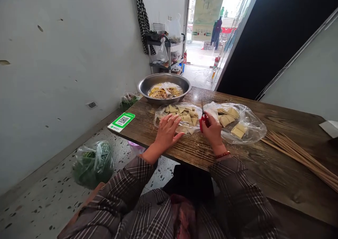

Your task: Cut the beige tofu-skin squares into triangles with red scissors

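My right hand (213, 131) grips a pair of red-handled scissors (202, 121), whose dark blades point away from me. Under and ahead of my left hand (167, 130) lies the near left edge of a clear plastic bag with cut triangular tofu-skin-like pieces (187, 118) on it. That hand is flat, fingers stretched forward, with the thumb out to the right. Right of the scissors, a second clear plastic bag (255, 126) bears larger folded squares (239, 130) of the same pale yellow food. What my left palm covers is hidden.
A large metal basin (142, 91) with plastic-wrapped food stands at the table's far end. Thin wooden skewers (298, 152) lie to the right. A green QR-code card (121, 121) sits at the left edge. On the floor is a bag of greens (93, 165); a shelf rack (169, 52) stands beyond.
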`<state>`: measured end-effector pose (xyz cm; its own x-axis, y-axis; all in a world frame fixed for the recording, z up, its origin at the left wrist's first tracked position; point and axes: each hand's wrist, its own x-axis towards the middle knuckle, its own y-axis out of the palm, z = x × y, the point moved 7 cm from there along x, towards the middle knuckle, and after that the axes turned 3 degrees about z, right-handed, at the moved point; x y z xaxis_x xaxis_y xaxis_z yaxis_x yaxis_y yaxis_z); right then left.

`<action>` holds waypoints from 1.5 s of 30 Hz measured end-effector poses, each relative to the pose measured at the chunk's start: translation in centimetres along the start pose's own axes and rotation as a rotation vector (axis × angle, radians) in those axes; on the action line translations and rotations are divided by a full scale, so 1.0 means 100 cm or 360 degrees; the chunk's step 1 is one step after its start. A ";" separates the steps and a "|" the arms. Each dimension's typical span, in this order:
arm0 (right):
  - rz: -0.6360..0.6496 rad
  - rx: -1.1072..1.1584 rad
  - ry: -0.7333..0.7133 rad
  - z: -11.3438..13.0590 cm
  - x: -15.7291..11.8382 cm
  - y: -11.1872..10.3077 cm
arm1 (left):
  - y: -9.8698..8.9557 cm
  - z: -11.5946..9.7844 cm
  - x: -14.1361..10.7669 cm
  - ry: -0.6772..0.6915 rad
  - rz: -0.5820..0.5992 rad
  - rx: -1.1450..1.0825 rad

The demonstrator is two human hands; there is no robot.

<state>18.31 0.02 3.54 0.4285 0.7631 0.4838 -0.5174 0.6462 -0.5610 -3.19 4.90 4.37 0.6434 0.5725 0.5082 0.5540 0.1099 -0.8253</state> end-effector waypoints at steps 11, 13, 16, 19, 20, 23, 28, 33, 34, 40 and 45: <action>0.0473 -0.0314 -0.0152 0.008 -0.021 0.022 | 0.022 -0.005 -0.026 0.0052 0.0229 0.0151; 0.0510 -0.0363 -0.0167 0.008 -0.023 0.025 | 0.025 -0.004 -0.027 0.0049 0.0269 0.0172; 0.0459 -0.0351 -0.0154 0.008 -0.025 0.024 | 0.019 -0.003 -0.025 0.0017 0.0195 0.0135; 0.0299 -0.0245 -0.0108 0.005 -0.024 0.007 | 0.001 -0.007 -0.016 -0.0029 -0.0022 0.0021; 0.0238 -0.0196 -0.0098 0.003 -0.024 -0.001 | -0.005 -0.010 -0.011 -0.0030 -0.0088 -0.0019; 0.0003 -0.0078 -0.0049 -0.006 -0.027 -0.038 | -0.010 -0.029 0.012 0.0024 -0.0150 -0.0148; -0.0295 -0.0083 0.0184 -0.042 -0.050 -0.101 | 0.031 -0.081 0.061 0.0240 0.0094 -0.0426; -0.0378 -0.0128 0.0419 -0.076 -0.093 -0.136 | 0.091 -0.135 0.099 0.0472 0.0356 -0.0611; -0.0386 -0.0101 0.0463 -0.081 -0.101 -0.139 | 0.101 -0.142 0.107 0.0481 0.0391 -0.0609; -0.0444 0.0257 0.0581 -0.096 -0.119 -0.133 | 0.140 -0.143 0.156 0.0200 0.0506 -0.0280; -0.0414 0.0290 0.0561 -0.099 -0.116 -0.129 | 0.161 -0.122 0.171 -0.0041 0.0529 0.0004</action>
<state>27.35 -17.04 -1.47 0.7700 0.5533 0.3178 -0.4674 0.8281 -0.3094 23.15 6.53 2.79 0.7751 0.5979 0.2043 0.3145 -0.0846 -0.9455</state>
